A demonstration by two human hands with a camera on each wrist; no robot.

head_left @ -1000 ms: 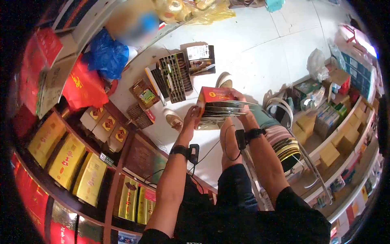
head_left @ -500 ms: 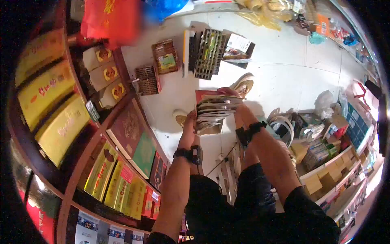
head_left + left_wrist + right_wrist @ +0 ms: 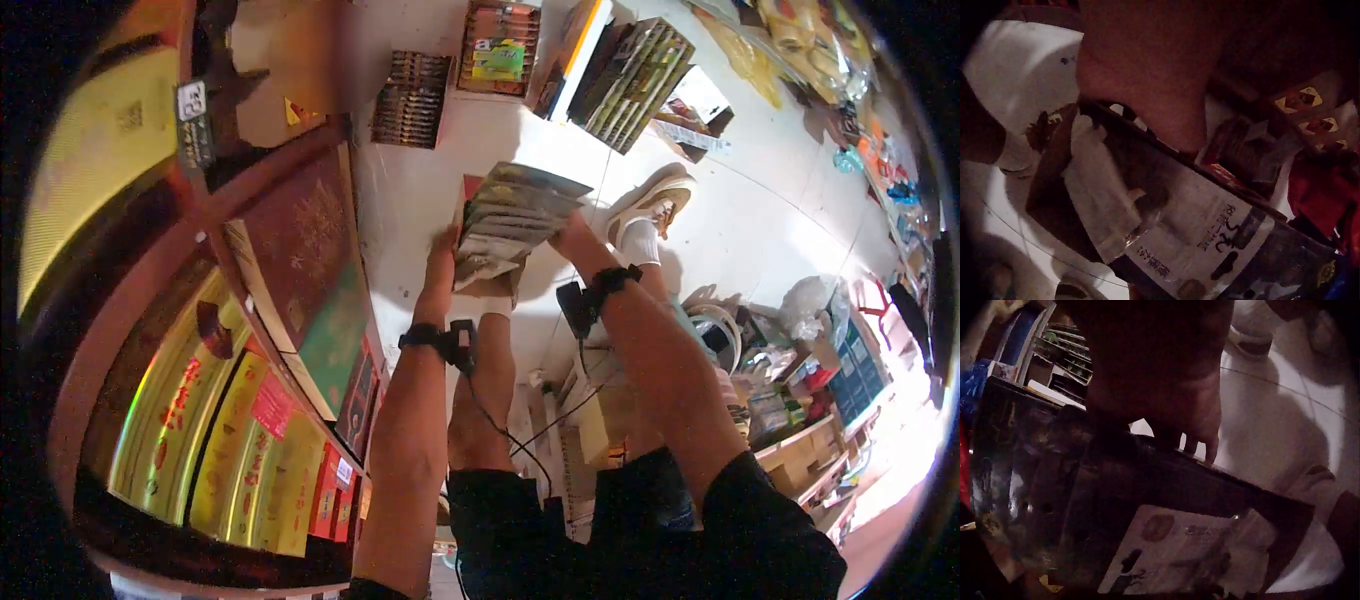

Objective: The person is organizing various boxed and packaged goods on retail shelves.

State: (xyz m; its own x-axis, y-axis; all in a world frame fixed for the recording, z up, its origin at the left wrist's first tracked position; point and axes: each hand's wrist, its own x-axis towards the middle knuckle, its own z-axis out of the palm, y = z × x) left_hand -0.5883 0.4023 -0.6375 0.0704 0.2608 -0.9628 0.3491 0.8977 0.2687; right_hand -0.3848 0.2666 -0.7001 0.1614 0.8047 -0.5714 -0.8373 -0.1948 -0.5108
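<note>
Both hands hold an open cardboard box (image 3: pixel 513 287) of flat packets (image 3: pixel 522 212) in front of the legs. Glossy dark packets stand in a row inside it, their upper edges fanned. My left hand (image 3: pixel 440 265) grips the box's left side, and my right hand (image 3: pixel 573 240) grips the opposite side. From the left wrist, a packet (image 3: pixel 1175 231) with a pale printed label faces up, with the left hand (image 3: pixel 1147 87) over the box edge. In the right wrist view, fingers of the right hand (image 3: pixel 1166 400) curl over the edge; its thumb is hidden.
Shelves with yellow gift boxes (image 3: pixel 170 400) and a dark red box (image 3: pixel 300 240) stand close on the left. On the floor ahead are a brown crate (image 3: pixel 410 100), a box with a green label (image 3: pixel 497 60) and a slatted box (image 3: pixel 635 85). Goods crowd the right side.
The view has swung, so the floor crates sit higher and the left shelves look nearer. Both hands keep their grip on the box, whose packets now tilt more into view.
</note>
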